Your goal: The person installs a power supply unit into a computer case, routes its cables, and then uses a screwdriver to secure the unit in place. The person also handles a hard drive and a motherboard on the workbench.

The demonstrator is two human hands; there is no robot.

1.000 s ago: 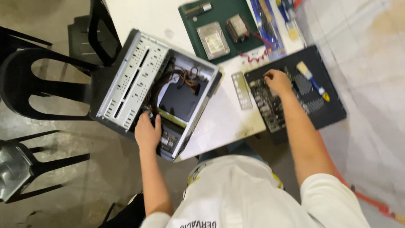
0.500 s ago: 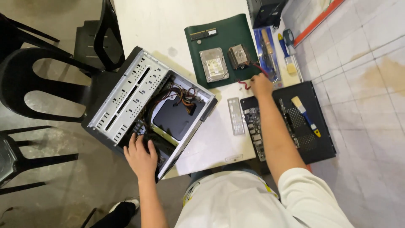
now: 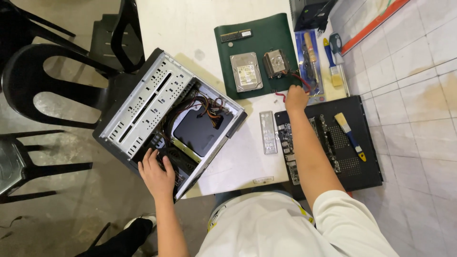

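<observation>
An open grey computer case (image 3: 143, 104) lies on its side at the white table's (image 3: 190, 24) left edge, cables and a black power supply showing inside. My left hand (image 3: 157, 173) rests on the case's near end, fingers spread. My right hand (image 3: 296, 99) reaches across a motherboard (image 3: 290, 152) to the lower right edge of a green mat (image 3: 257, 33). Its curled fingers touch red wires next to a cooler fan (image 3: 276, 63). A hard drive (image 3: 246, 71) and a memory stick (image 3: 238, 35) also lie on the mat.
The motherboard sits on a black panel (image 3: 366, 166) with a yellow-handled brush (image 3: 350, 129). A silver port plate (image 3: 269, 132) lies between case and motherboard. A blue brush (image 3: 333, 62) and hand tools (image 3: 309, 52) lie right of the mat. Black chairs (image 3: 47, 76) stand left, over a grey floor.
My right hand has left the motherboard and moved away from me to the green mat's edge by the red wires. My left hand stays on the case's near end.
</observation>
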